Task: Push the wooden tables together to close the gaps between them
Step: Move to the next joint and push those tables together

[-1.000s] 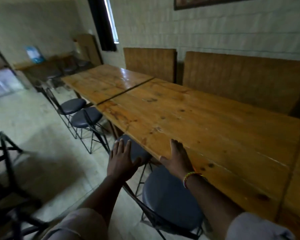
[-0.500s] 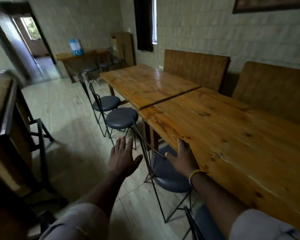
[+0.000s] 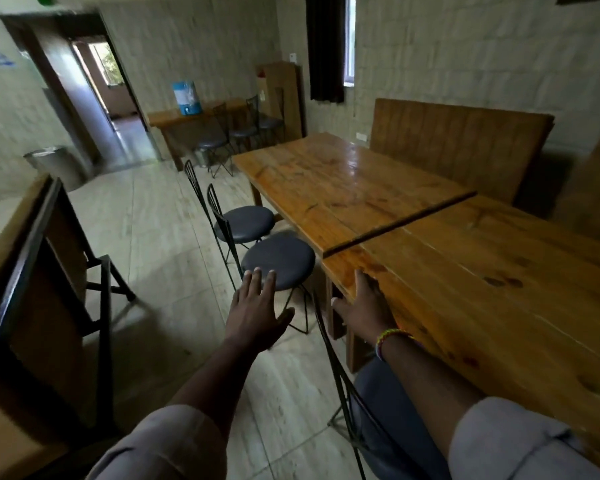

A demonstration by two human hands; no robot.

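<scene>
- A tiled room with pale brick-pattern walls fills the frame; an open doorway (image 3: 94,95) sits at the upper left and a dark curtain (image 3: 326,46) hangs at the top centre.
- Two wooden tables run from the centre toward the right edge: the far table (image 3: 333,181) in the middle of the frame and the near table (image 3: 482,289) at the right, their ends meeting along a dark slanting gap (image 3: 399,225).
- That gap looks narrow but still open, wider toward the front edge, so I judge the pushing is not finished here.
- The right hand (image 3: 364,306) lies flat on the front edge of the near tabletop, close to its corner, fingers spread forward and thumb hanging off the side. It clamps nothing; the grip is wide and open, palm down, probably placed there to shove the table along toward the far one.
- The left hand (image 3: 257,313) hovers in the lower centre over the floor, fingers stretched out and apart, holding nothing. It seems held out for balance or to reach the chairs.
- Two round-seated chairs (image 3: 278,261) stand tucked beside the far table, just ahead of the left hand; a third chair (image 3: 378,410) sits under the right forearm at the bottom.
- A beaded bracelet (image 3: 392,336) circles the right wrist.
- Wooden panels (image 3: 458,143) lean against the wall behind the tables.
</scene>
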